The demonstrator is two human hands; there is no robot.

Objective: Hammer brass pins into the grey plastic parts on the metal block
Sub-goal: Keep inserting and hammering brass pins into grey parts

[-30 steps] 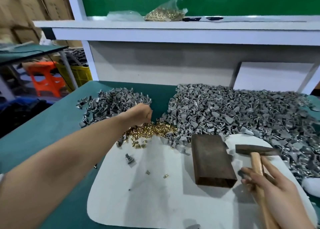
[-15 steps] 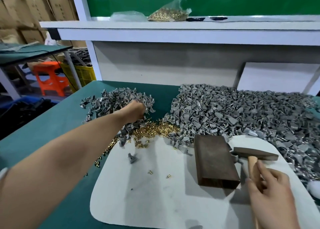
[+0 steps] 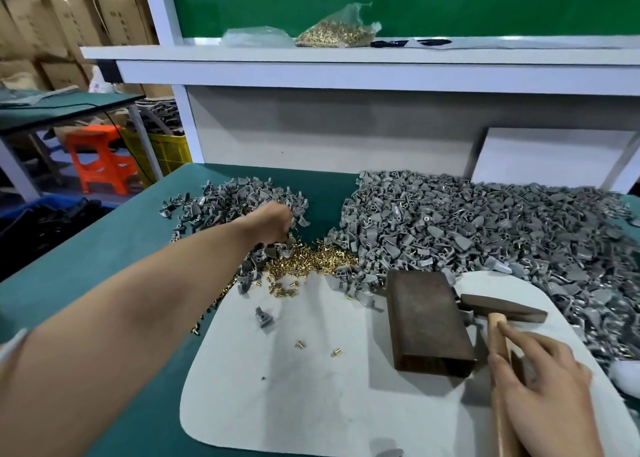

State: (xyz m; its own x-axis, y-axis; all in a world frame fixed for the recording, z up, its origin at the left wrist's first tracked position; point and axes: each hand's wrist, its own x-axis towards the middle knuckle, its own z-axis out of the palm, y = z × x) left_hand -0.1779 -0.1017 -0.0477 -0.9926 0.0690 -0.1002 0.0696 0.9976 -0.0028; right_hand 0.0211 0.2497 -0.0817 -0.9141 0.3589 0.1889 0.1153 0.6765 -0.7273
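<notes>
left hand [image 3: 273, 219] stretched out to the small pile of grey parts [image 3: 225, 204] at far left of desk [image 3: 86, 249], fingers dip into the pile and are hidden, cannot tell if holding anything. right hand [image 3: 540, 391] holds hammer [image 3: 502, 309] by wooden handle, fingers wrapped round it, head lying on white mat [image 3: 311, 370] just beside metal block [image 3: 426, 321]. brass pins [image 3: 311, 259] heaped between small pile and big grey pile [image 3: 485, 231], a few loose on mat

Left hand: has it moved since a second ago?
Yes. The left hand has gone from the brass pins farther away into the smaller grey parts pile.
</notes>
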